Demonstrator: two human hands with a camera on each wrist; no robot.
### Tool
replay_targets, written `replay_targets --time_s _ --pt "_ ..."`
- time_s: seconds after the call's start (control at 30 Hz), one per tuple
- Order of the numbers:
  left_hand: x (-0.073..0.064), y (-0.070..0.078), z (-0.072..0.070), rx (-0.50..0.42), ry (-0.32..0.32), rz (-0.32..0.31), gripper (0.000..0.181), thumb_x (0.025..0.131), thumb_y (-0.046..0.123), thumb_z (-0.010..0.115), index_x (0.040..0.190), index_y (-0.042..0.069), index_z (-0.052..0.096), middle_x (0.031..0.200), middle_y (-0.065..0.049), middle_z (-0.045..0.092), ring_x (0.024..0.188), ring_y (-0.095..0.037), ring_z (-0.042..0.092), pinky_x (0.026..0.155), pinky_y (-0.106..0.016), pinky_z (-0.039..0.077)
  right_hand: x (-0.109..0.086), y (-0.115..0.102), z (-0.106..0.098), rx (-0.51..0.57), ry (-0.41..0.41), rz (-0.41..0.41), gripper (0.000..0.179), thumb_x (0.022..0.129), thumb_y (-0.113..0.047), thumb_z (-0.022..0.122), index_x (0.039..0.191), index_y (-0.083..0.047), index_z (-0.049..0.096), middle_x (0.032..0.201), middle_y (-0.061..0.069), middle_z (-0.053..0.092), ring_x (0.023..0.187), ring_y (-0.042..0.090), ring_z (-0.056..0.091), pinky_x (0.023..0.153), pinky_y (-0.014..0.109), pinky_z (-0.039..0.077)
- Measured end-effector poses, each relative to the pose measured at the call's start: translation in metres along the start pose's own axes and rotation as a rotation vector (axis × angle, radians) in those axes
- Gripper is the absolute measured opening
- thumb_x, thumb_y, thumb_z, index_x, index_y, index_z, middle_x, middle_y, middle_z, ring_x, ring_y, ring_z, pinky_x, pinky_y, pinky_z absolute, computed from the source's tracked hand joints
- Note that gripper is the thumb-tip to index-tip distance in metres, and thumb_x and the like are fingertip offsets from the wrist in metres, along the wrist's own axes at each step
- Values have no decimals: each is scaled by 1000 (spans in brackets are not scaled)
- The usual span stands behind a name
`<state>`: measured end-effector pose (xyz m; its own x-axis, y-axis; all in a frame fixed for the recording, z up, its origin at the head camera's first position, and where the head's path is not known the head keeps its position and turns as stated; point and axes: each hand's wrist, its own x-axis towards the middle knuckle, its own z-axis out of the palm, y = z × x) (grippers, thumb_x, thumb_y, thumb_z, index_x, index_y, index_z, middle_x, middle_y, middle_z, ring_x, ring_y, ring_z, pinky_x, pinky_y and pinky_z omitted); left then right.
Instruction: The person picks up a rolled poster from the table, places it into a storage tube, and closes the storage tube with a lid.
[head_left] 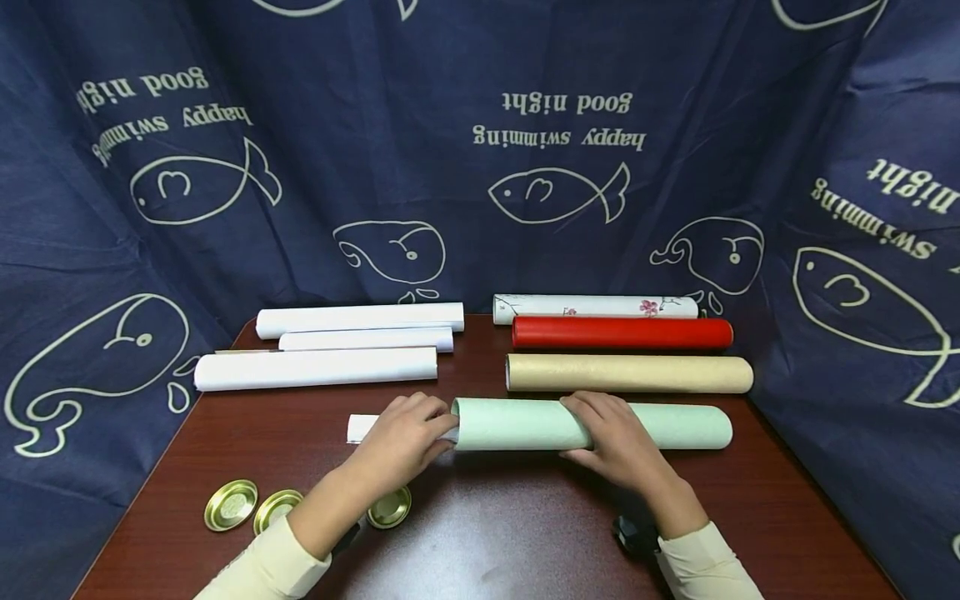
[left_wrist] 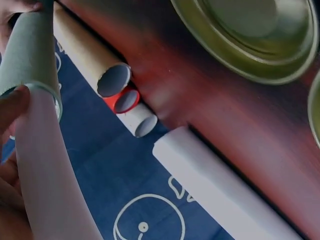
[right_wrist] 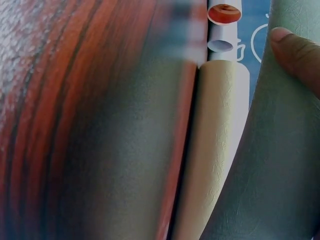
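My right hand [head_left: 611, 437] grips a pale green cardboard tube [head_left: 517, 423] around its middle; the tube lies crosswise in front of me. At the tube's left end, my left hand [head_left: 405, 437] holds a white paper roll [head_left: 362, 427] between thumb and fingers. One end of this roll sits inside the tube's mouth, as the left wrist view also shows with the white roll [left_wrist: 50, 160] entering the green tube [left_wrist: 30, 50]. How deep it reaches is hidden. In the right wrist view, my right thumb [right_wrist: 295, 52] presses on the green tube [right_wrist: 280, 150].
Behind the green tube lie a beige tube [head_left: 630, 373], a red tube [head_left: 622, 332] and a white flowered tube [head_left: 600, 307]. White paper rolls [head_left: 315, 369] lie back left. Gold metal lids [head_left: 231, 505] rest front left, one partly behind my left arm. A blue curtain [head_left: 480, 267] surrounds the table.
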<state>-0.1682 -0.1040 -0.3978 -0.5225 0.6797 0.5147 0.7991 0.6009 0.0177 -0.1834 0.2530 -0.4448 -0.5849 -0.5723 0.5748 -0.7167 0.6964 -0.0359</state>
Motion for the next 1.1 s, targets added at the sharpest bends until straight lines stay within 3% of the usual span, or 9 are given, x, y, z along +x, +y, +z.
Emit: replay_targets --time_s 0.13,0.27,0.37,0.5,0.63,0.83,1.1 --pt "-4 -3 -5 -12 -15 7 33 80 21 84 110 16 70 110 -2 63 100 -21 59 81 -39 50 -2 0 0 4 -10 9 77 61 -35 92 126 -7 60 119 11 61 108 31 58 91 52 46" --pt "-16 -10 -17 6 -28 -39 41 77 23 86 115 15 70 115 -4 62 109 -25 58 89 -45 50 -3 -1 1 -6 -17 13 78 61 -36 92 126 -7 60 119 12 61 108 32 59 92 52 46" --pt "-29 -17 -28 28 -20 -84 44 75 24 88 114 14 71 117 -7 62 110 -28 58 87 -48 51 -3 -1 1 -11 -10 10 78 61 -36 92 126 -6 60 119 12 62 108 32 59 92 52 46" --pt "-45 -29 -38 5 39 -106 42 73 16 89 110 10 72 112 -9 63 105 -26 59 81 -45 53 -4 3 0 -8 9 9 79 59 -33 93 125 -6 60 118 12 62 107 33 59 90 53 46" --pt "-53 -36 -39 -54 104 -111 40 71 6 88 107 9 72 106 -6 62 99 -22 58 79 -39 53 -5 5 -1 -3 21 9 79 57 -32 93 125 -6 60 117 12 62 106 33 59 89 53 47" --pt "-49 -31 -30 -171 147 -167 37 71 7 89 103 11 73 105 1 63 97 -18 59 79 -36 52 -5 3 0 0 22 10 79 58 -32 93 124 -6 60 117 12 62 106 32 59 90 52 47" --pt "-29 -12 -13 -437 189 -288 28 72 3 88 94 11 72 100 5 63 82 -8 60 64 -28 55 -4 0 0 -3 26 17 78 57 -32 94 123 -5 61 117 12 62 106 33 60 90 52 47"
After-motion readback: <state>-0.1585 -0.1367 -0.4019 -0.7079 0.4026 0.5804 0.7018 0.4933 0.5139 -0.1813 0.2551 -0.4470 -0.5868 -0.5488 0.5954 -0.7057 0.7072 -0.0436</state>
